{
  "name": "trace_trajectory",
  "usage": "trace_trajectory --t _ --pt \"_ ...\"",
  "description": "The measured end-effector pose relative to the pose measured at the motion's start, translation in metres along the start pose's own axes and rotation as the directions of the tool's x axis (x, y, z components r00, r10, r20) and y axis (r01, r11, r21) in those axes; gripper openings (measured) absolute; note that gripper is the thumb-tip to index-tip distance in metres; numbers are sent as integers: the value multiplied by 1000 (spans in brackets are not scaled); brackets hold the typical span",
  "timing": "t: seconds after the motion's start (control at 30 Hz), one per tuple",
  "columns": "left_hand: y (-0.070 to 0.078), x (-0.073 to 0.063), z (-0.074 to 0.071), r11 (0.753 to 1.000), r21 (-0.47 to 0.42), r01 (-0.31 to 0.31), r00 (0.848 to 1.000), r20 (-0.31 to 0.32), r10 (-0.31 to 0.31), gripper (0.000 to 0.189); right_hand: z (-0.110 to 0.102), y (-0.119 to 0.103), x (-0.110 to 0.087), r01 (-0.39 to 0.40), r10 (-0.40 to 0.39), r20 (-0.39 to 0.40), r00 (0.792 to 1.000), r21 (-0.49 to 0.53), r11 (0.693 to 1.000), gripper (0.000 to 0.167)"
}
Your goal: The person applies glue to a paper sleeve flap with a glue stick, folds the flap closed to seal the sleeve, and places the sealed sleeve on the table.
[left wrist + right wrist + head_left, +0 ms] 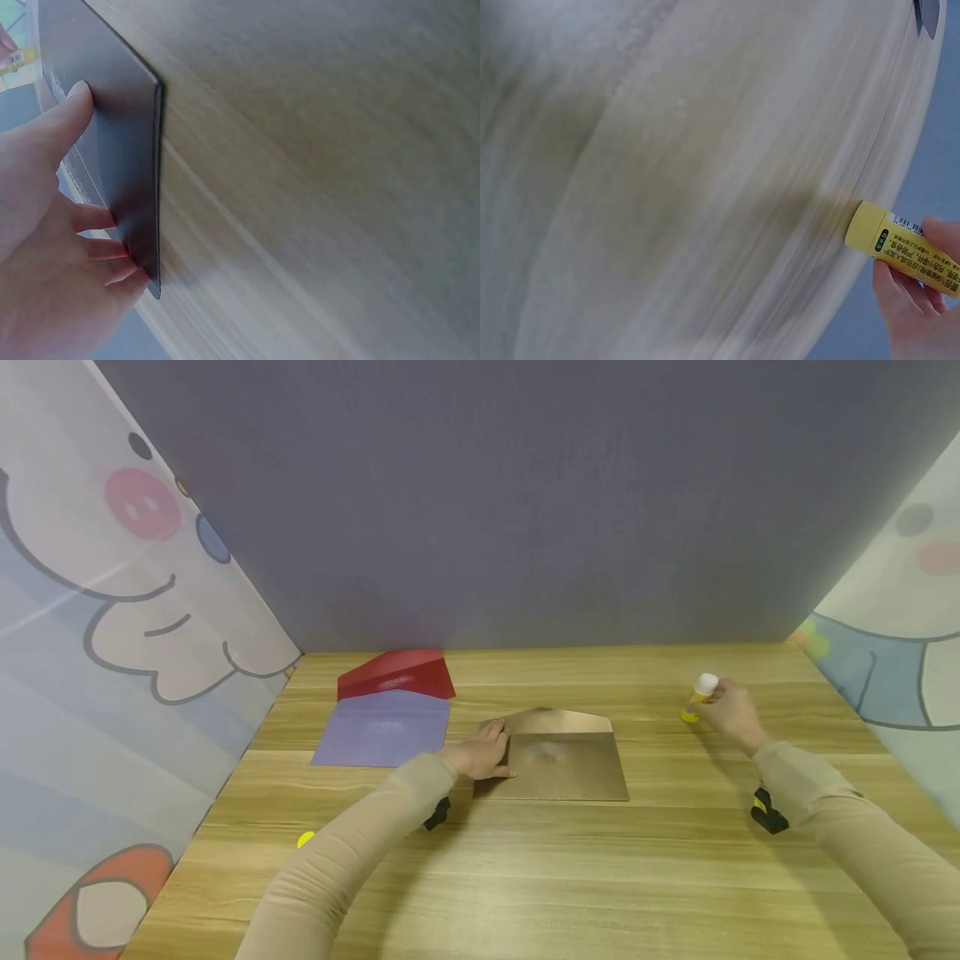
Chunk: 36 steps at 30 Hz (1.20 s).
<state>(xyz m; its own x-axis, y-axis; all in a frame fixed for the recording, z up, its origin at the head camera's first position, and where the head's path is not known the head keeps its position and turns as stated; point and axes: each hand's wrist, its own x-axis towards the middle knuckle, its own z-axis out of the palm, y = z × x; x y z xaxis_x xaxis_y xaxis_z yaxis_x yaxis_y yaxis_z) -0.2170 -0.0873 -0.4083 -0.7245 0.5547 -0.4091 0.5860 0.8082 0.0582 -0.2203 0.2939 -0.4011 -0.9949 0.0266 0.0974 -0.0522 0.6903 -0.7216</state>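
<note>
A brown envelope (566,772) with its flap unfolded away from me lies on the table. On its left side rests my left hand (482,753), fingers spread towards the flap; in the left wrist view the thumb (79,101) lies along the envelope's face (124,135). Farther right, my right hand (733,714) grips a yellow glue stick (699,700) with a white cap. The right wrist view shows the thumb and fingers around the glue stick's labelled body (911,251), its yellow base at or just above the tabletop; contact is hard to tell.
Left of the brown envelope lie a purple envelope (382,731) and, partly under it, a red envelope (397,675). A yellow round piece (305,838) shows beside my left forearm. A grey panel (540,510) stands behind the wooden table (525,877), with cartoon-printed walls at both sides.
</note>
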Motion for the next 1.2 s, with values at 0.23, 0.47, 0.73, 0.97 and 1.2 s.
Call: trace_trajectory --t 0.23,0.47,0.73,0.97,1.2 --pt "0 1 0 1000 2 -2 1000 6 2 77 0 0 -1 -7 6 11 1000 5 1000 51" --pt "0 1 0 1000 -5 -8 1000 -18 8 78 0 2 0 -16 16 37 999 18 1000 50" --pt "0 3 3 1000 -14 -16 998 -62 16 78 -3 2 -5 3 -5 35 999 49 999 61" --pt "-1 2 3 999 -41 -6 998 -62 4 80 -8 -6 -15 -5 6 -33 999 40 999 81" --pt "0 0 2 999 -35 -8 997 -73 5 79 -7 -27 -26 116 -116 -183 976 -14 993 75"
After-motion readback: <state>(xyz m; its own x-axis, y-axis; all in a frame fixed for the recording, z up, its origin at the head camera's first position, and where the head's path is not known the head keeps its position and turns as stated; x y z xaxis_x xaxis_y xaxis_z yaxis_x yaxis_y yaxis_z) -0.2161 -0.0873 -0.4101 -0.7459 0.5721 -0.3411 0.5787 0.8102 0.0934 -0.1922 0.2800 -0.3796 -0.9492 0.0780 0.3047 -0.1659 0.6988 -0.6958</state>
